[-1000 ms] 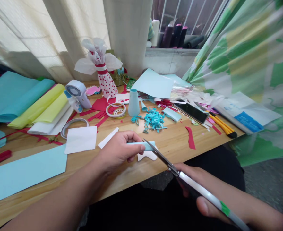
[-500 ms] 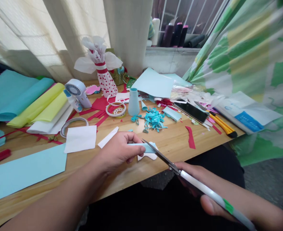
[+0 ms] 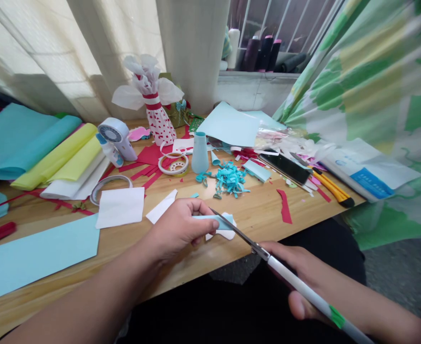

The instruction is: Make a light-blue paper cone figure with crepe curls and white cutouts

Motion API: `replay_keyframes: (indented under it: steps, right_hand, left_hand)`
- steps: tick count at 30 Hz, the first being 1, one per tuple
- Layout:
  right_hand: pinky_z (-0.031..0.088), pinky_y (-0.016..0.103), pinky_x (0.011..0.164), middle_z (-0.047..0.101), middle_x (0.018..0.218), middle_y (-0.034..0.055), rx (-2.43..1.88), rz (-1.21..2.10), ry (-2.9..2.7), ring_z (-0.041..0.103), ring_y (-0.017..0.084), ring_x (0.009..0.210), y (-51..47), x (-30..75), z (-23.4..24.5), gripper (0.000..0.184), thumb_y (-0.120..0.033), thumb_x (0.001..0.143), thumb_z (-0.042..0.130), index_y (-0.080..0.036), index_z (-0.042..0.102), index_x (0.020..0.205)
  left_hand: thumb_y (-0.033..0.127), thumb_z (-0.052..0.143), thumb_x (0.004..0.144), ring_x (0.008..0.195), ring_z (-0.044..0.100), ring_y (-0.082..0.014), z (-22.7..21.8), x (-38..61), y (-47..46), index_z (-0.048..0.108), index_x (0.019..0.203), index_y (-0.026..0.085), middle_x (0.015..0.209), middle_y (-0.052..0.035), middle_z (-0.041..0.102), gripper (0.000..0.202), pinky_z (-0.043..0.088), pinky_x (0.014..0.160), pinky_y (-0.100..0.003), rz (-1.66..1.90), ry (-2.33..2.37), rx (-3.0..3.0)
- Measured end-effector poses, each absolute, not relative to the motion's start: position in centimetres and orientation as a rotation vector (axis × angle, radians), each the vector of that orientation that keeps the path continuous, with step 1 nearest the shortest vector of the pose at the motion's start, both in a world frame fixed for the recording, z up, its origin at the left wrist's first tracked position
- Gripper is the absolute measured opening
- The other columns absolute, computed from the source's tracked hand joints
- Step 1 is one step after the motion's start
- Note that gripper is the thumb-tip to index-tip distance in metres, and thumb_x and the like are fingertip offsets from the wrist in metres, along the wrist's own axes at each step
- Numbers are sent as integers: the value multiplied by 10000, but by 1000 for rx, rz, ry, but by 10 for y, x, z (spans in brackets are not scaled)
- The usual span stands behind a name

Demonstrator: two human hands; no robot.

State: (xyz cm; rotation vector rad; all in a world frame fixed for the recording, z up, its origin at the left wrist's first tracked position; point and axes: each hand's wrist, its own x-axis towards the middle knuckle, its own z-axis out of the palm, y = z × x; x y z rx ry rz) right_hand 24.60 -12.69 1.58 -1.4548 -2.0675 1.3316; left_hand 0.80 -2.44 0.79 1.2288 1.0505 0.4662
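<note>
My left hand (image 3: 184, 224) pinches a narrow light blue paper strip (image 3: 225, 221) between thumb and fingers, low over the front of the table. My right hand (image 3: 292, 267) grips a pair of white-handled scissors (image 3: 257, 248) with green tape on the handle. Their blades lie across the strip close to my left fingertips. Beneath the strip rests a white paper scrap (image 3: 228, 234). Farther back stand a light blue paper cone (image 3: 199, 153) and a heap of curled blue paper snippets (image 3: 231, 179).
Rolls of tape (image 3: 173, 165), a small fan (image 3: 115, 136) and a wrapped bouquet (image 3: 158, 117) stand at the left back. On the right lie a phone (image 3: 287, 167), a yellow cutter knife (image 3: 334, 188) and a plastic package (image 3: 371, 169). A light blue sheet (image 3: 46, 253) covers the left front.
The scissor blades have come nearer together over the strip, and my right thumb has shifted slightly left. My left hand keeps its pinch. The view has moved a little.
</note>
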Motion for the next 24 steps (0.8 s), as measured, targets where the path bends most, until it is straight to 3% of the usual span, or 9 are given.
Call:
replay_keyframes:
  steps: [9,13,18,21,24]
  right_hand:
    - [372,220,563,447,660,-34,-1405,1430,-1957,359,112,569,-128,240,13,776,-772,677,479,-168,540,1161]
    - [375,225,544,427,632,-40,-1362,1410,-1878,375,113,559,-129,236,3,777,-785,643,494,-174,545,1120]
    - [395,233,506,449,678,-22,-1335,1410,-1762,403,115,553,-133,230,-10,882,-842,609,428,-182,492,1190]
    - [441,265,592,506,802,26,-1268,1474,-1782,458,142,646,-136,229,-10,893,-839,656,368,-169,446,1241]
    - [459,335,779,543,994,93,-1191,1509,-1880,525,207,853,-138,233,-5,830,-767,738,385,-195,330,1337]
  left_hand:
    - [232,697,684,400,481,-40,8,6,-23,533,706,142,568,25,613,188,349,389,-136,522,970,1148]
    - [252,731,681,474,581,-90,7,8,-24,538,779,149,560,14,624,240,460,469,-178,641,944,1001]
    - [228,725,710,562,619,-100,4,12,-29,526,853,168,608,12,658,251,498,554,-195,833,883,865]
    - [233,702,740,566,616,-91,4,12,-29,524,829,164,603,16,656,211,494,557,-185,882,884,908]
    - [221,702,739,552,607,-82,6,10,-27,525,814,156,588,22,645,203,488,536,-167,882,917,949]
